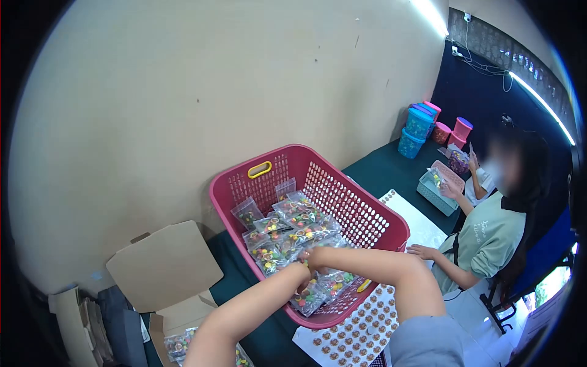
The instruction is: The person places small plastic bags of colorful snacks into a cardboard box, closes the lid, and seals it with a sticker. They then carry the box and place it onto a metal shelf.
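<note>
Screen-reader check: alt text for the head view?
Left hand and right hand, both bare, reach into a pink perforated plastic basket of clear packets holding small multicoloured pieces. Beside it: an open brown cardboard box with similar packets. At right, a person in a pale green shirt.

And here's the laundry basket (391, 223) in deep raspberry pink, handle rims bright yellow; plastic packets (299, 214) flash red, orange, yellow and green; the sticker sheet (358, 330) shows rows of brown-orange rounds on white, over a dark green tablecloth (382, 160).
</note>
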Motion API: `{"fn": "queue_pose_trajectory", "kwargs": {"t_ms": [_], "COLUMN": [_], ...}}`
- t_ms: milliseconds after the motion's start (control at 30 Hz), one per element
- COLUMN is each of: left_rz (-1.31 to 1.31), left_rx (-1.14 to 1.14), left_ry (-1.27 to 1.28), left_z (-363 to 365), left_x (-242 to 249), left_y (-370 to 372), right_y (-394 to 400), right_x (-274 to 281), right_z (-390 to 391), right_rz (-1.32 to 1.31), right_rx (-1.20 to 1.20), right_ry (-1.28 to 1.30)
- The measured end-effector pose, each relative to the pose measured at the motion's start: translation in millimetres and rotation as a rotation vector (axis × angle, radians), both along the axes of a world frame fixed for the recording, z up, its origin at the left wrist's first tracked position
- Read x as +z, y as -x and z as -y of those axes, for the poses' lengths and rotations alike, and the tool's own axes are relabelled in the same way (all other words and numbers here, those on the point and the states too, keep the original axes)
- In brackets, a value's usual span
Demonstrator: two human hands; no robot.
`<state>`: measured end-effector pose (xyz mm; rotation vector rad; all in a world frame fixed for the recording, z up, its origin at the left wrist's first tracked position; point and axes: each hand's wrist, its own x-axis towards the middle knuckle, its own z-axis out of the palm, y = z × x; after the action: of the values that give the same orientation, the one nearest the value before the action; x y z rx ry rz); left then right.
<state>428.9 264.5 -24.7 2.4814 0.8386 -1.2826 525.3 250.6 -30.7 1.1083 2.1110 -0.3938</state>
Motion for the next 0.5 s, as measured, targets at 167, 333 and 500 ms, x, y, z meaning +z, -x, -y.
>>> {"fn": "queue_pose_trajectory", "kwargs": {"t_ms": [167,333,500], "left_rz": [0.084,0.19,0.557], "left_rx": [0.123,0.235,0.514], "left_ry": [-0.135,-0.234,-0.287], "left_z": [-15,-8,-4], "left_x": [-1,1,38], "left_y": [9,8,21], "right_y": [9,-3,-33], "right_x": [-23,43,87], "right_z": [4,-13,17], "right_rz": [0.034,0.039,-0.427], "right_rx": [0.075,-0.111,-0.329], "right_ry": [-0.026,-0.015,-0.317]}}
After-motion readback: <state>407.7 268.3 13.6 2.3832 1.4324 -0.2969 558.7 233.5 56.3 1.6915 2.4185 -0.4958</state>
